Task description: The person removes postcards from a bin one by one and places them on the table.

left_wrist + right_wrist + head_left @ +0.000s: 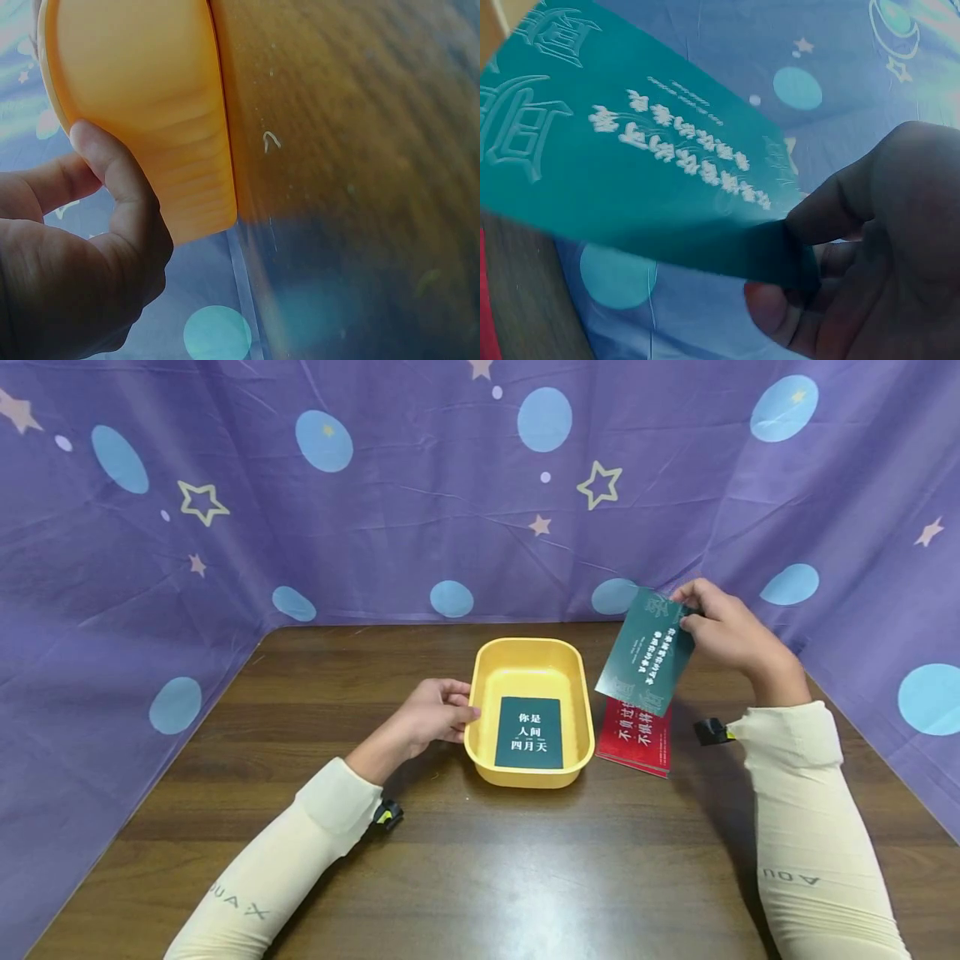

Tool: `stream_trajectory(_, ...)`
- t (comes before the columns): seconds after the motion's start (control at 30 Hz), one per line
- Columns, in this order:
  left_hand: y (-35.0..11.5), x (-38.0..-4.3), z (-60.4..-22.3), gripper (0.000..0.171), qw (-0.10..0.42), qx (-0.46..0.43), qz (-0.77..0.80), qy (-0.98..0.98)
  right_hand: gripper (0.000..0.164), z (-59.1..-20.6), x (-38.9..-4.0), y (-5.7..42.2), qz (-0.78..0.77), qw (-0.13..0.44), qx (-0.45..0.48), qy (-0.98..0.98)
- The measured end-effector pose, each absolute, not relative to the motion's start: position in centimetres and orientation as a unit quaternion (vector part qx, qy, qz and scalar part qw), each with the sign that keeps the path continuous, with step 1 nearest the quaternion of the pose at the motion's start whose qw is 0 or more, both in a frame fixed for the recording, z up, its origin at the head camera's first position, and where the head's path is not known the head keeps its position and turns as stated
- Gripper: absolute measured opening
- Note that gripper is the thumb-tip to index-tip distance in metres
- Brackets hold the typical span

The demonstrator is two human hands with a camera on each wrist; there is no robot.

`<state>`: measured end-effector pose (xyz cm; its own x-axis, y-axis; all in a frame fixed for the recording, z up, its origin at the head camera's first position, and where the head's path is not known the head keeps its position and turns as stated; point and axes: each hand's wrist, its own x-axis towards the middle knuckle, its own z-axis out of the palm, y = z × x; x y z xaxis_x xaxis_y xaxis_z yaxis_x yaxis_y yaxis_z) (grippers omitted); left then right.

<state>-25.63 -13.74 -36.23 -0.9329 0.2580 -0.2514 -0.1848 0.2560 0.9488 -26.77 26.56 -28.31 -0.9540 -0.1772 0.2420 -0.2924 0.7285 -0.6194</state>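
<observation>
My right hand [723, 625] pinches a green card [647, 652] with white lettering by its upper right corner. In the right wrist view the card [652, 157] slants away from thumb and fingers. Beneath it, partly hidden, red cards [636, 739] lie in a small pile on the table. My left hand [437, 714] grips the left rim of a yellow tub [531, 779], thumb on the near side of the wall in the left wrist view. Inside the tub lies a dark green card [528, 732] with white characters, flat on the bottom.
The wooden table [360, 877] reaches back to a purple curtain [390, 527] with stars and blue dots. Black straps [388, 815] show at the cuffs of both cream sleeves [817, 827]. The tub stands left of the red pile.
</observation>
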Motion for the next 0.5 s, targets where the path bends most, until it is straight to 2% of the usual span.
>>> stream_trajectory(0.23,-13.8,-25.7,-36.2,0.047,0.182,0.024,0.608,0.773,0.027,-29.4,-27.8,27.9,0.333,0.024,0.112,-0.936)
stream_trajectory(0.5,-13.8,-25.6,-36.2,0.045,0.180,0.023,0.608,0.773,0.025,-31.1,-28.9,27.7,0.344,-0.018,0.114,-0.932)
